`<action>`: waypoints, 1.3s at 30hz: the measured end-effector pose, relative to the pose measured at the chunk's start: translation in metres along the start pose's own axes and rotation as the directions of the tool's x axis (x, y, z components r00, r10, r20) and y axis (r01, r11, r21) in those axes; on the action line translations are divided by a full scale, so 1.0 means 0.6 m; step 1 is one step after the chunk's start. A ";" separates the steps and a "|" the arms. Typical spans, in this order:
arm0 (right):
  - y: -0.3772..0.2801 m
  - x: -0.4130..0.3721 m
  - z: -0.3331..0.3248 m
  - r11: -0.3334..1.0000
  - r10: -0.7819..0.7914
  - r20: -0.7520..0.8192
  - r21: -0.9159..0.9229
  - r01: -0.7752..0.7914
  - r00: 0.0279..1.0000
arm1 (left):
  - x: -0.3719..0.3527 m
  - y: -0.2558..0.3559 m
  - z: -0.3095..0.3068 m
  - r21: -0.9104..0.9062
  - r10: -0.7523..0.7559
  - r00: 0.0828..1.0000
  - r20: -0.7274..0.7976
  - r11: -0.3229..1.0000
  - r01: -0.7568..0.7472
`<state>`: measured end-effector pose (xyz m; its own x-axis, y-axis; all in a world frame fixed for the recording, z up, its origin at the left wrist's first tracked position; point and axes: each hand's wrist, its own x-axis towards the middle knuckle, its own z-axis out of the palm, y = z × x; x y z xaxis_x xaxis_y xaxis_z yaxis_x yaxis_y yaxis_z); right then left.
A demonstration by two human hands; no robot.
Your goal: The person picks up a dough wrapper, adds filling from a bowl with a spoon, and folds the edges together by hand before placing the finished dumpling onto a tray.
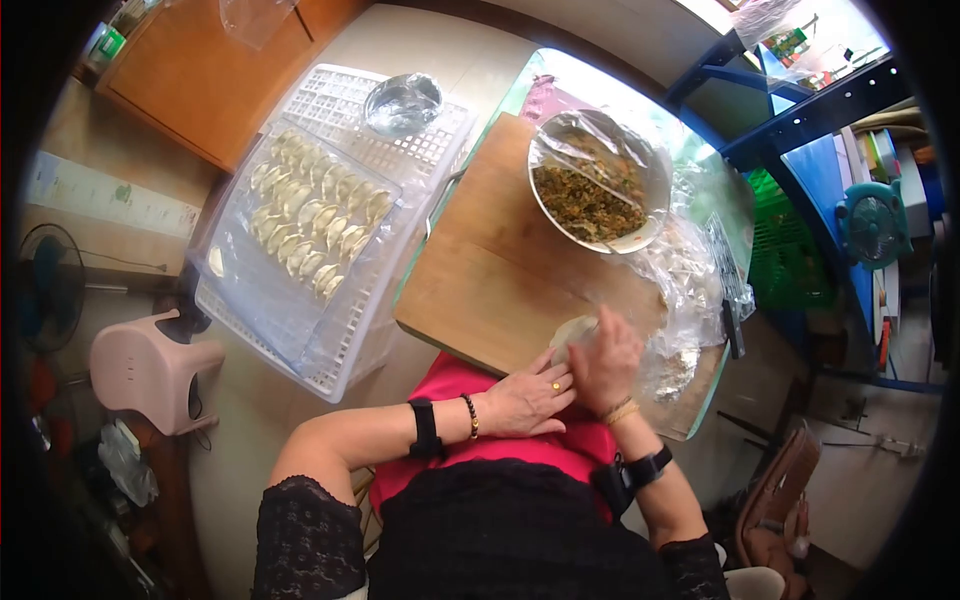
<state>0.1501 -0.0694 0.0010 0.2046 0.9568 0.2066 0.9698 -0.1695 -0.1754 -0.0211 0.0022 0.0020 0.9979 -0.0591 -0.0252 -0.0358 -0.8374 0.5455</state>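
A pale round dough wrapper [572, 334] lies near the front edge of the wooden board [480, 250]. My left hand [522, 401] is at the board's front edge, its fingers stretched out and apart, with fingertips close to the wrapper's near side. Over the wrapper's right side is my right hand [607, 362], blurred by motion; whatever is under its fingers is hidden. Farther back on the board stands a metal bowl [655, 215] of chopped brown-green filling [590, 195], partly covered with clear plastic film.
On the left, rows of folded dumplings [310, 215] lie on a clear tray [250, 300] atop a white plastic crate [335, 90]. A film-covered metal bowl [403, 103] sits behind them. Crumpled plastic [680, 280] lies right of the board. A pink stool [150, 370] stands at far left.
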 end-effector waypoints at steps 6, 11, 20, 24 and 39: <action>0.078 0.053 0.009 0.934 0.266 -0.059 0.263 -0.243 0.962 | 0.003 -0.002 0.001 0.021 0.012 0.968 -0.251 1.000 -0.007; 0.036 0.033 -0.015 0.944 0.060 0.000 0.325 -0.057 0.998 | -0.010 -0.007 -0.008 -0.006 -0.067 0.961 -0.269 0.998 0.068; 0.055 0.077 0.018 0.983 0.144 0.000 0.118 -0.143 0.990 | -0.018 -0.027 -0.003 0.068 -0.059 0.957 -0.282 0.994 0.081; 0.079 0.053 0.009 0.887 0.305 -0.054 0.380 -0.263 0.951 | -0.007 -0.039 0.003 0.021 -0.191 0.911 -0.365 0.977 0.213; 0.054 -0.010 -0.004 0.978 0.182 -0.042 0.110 -0.177 0.982 | 0.009 -0.001 0.013 0.014 0.074 0.979 -0.189 0.997 -0.073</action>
<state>0.1805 -0.0812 -0.0037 0.3835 0.8990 0.2114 0.8977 -0.3091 -0.3140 -0.0162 -0.0018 -0.0051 0.9845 -0.0170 0.1745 -0.1092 -0.8383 0.5342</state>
